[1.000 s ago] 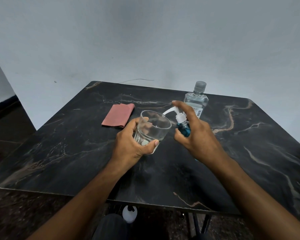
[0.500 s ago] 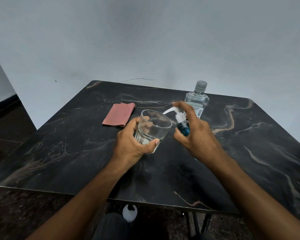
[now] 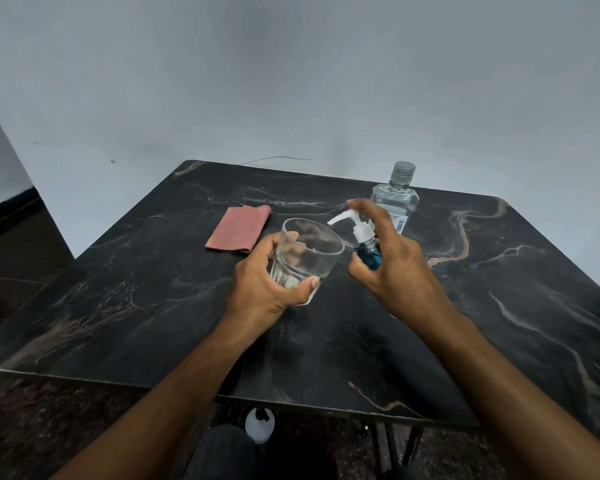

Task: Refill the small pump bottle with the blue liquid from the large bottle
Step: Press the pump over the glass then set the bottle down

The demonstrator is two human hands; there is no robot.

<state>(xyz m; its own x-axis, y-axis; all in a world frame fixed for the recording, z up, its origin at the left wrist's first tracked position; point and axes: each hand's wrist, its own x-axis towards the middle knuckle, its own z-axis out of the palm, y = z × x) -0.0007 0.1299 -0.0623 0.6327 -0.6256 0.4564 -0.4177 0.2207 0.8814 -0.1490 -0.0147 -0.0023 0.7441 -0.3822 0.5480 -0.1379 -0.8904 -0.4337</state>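
While L hand (image 3: 267, 282) grips glass (image 3: 305, 252), R hand (image 3: 395, 268) grips pump bottle (image 3: 366, 245)

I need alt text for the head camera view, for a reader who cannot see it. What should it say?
Over a dark marble table, the left hand holds a clear glass tilted towards a small pump bottle of blue liquid, gripped by the right hand with a finger over the pump. Behind stand a large capped bottle and a folded pink cloth.

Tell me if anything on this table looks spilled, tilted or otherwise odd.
No spill shows. The glass is tilted in the left hand, rim toward the pump bottle held by the right hand. The large bottle looks clear, not blue.
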